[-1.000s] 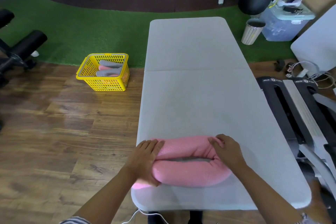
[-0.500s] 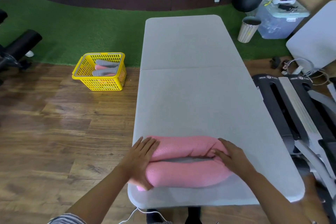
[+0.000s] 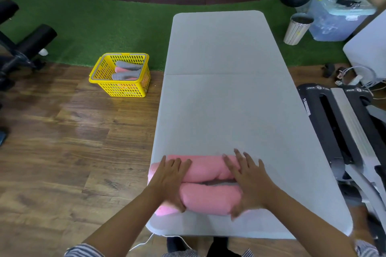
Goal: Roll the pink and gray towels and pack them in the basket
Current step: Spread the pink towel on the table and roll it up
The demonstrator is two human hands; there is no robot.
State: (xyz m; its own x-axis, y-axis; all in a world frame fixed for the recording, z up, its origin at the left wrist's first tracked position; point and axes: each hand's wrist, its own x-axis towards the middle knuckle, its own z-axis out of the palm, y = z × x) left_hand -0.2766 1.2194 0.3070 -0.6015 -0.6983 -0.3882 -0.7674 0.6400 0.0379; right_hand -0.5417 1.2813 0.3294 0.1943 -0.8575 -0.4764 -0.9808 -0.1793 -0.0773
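At the far left, black padded gym equipment [image 3: 27, 46] is seen standing where the green turf [image 3: 87, 27] meets the wood floor [image 3: 62, 142]. A yellow basket [image 3: 121, 87] is set on the floor just beside the table's left edge, well apart from the hands; rolled gray and pink towels [image 3: 126, 71] are packed inside it. A long gray table [image 3: 225, 98] is laid out lengthwise away from the viewer. At its near end a pink towel [image 3: 208, 183] is spread across the table, its two sides rolled inward into two rolls that meet at a dark seam running left to right; its left end is hung slightly over the table's left edge. The left hand [image 3: 171, 179] is pressed flat on the left part of the towel, fingers straight and pointed away, the thumb tucked down against the near roll. The right hand [image 3: 248, 181] is laid flat on the right part, fingers spread and straight, their tips reaching the bare table past the far roll. Neither hand is closed around the cloth. Striped sleeves [image 3: 87, 251] are visible at the bottom edge. To the right of the table a black and gray machine [image 3: 338, 127] is seen, and farther back a small ribbed bin [image 3: 298, 29] beside a clear storage box [image 3: 334, 21].
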